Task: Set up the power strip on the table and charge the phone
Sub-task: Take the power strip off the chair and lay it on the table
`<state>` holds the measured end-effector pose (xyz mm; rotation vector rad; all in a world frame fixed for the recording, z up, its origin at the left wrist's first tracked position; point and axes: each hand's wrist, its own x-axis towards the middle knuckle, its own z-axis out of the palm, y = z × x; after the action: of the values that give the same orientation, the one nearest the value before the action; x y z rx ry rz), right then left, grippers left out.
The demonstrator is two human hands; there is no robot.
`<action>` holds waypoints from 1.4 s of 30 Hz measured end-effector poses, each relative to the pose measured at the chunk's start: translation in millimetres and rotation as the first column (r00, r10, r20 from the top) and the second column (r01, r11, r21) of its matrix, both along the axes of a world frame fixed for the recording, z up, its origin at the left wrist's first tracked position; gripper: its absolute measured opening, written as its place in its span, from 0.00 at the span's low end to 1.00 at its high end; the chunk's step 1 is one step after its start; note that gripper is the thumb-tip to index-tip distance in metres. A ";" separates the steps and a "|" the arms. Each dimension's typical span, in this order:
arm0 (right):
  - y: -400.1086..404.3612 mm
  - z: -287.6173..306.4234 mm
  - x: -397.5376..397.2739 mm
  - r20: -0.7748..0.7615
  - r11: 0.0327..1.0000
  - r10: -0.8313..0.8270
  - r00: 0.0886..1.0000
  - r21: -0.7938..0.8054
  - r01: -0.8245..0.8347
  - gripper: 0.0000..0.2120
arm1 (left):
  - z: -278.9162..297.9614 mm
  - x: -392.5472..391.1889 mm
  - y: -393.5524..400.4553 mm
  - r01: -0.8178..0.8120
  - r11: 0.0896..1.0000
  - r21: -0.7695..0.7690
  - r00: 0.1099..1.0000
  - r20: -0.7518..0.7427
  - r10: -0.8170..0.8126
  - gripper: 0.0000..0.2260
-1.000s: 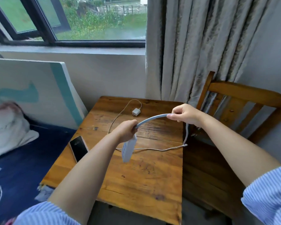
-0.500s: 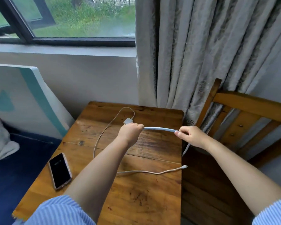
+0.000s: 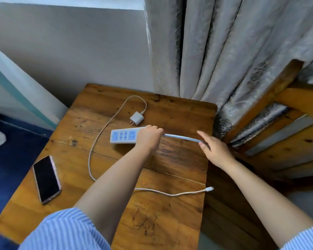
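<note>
A white power strip (image 3: 123, 136) lies flat on the wooden table (image 3: 170, 163), sockets up. My left hand (image 3: 149, 138) is closed over its right end. Its thick pale cord (image 3: 182, 137) runs right to my right hand (image 3: 212, 149), whose fingers are spread and rest on the cord near the table's right edge. A white charger plug (image 3: 137, 118) lies just behind the strip, prongs towards it. Its thin cable (image 3: 98, 141) loops left and forward, and the connector (image 3: 210, 189) sits at the right edge. A dark phone (image 3: 46, 178) lies face up at the front left.
Grey curtains (image 3: 215, 51) hang behind the table's back right corner. A wooden chair (image 3: 278, 132) stands against the table's right side. A white and teal board (image 3: 16, 91) leans on the wall at the left, above a blue bed surface (image 3: 11, 150).
The power strip went from hanging in my left hand to lying flat on the table. My right hand loosened from a grip on the cord to spread fingers. The camera tilted down and closer.
</note>
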<state>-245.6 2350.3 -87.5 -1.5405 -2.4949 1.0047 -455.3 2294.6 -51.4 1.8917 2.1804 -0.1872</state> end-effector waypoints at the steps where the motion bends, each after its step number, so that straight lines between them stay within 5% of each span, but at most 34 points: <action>1: -1.4 -2.9 0.5 0.009 0.999 -0.016 1.000 0.041 0.016 0.19 | -2.6 0.5 2.5 -0.002 1.000 0.008 1.000 0.009 0.002 0.14; 10: -8.6 -50.7 -6.7 0.157 0.989 -0.073 0.985 0.142 0.051 0.14 | -67.7 -2.8 20.2 0.117 0.992 -0.038 0.991 0.062 -0.115 0.15; 16: -7.6 -62.0 -11.8 0.291 0.971 -0.164 0.942 0.217 0.102 0.16 | -89.8 -33.6 -5.2 0.116 0.989 0.090 0.981 0.145 -0.129 0.24; 24: -17.8 -67.2 -66.8 0.181 0.982 0.000 0.984 0.187 -0.034 0.16 | -95.1 -82.8 -22.3 -0.107 0.994 -0.001 0.994 0.030 0.107 0.28; 37: 4.5 -64.8 -61.3 0.265 0.980 -0.091 0.960 0.194 0.039 0.15 | -99.0 -75.0 -1.6 0.058 0.998 0.026 0.995 0.082 -0.060 0.33; 42: -1.1 -55.0 -79.5 0.265 0.974 -0.103 0.959 0.224 0.043 0.14 | -102.8 -93.0 -40.4 -0.215 0.955 0.204 0.948 0.278 0.154 0.24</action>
<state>-325.1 2349.2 -142.5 -1.7924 -2.5901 0.5159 -548.3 2254.2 -154.2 1.6903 2.2566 0.3465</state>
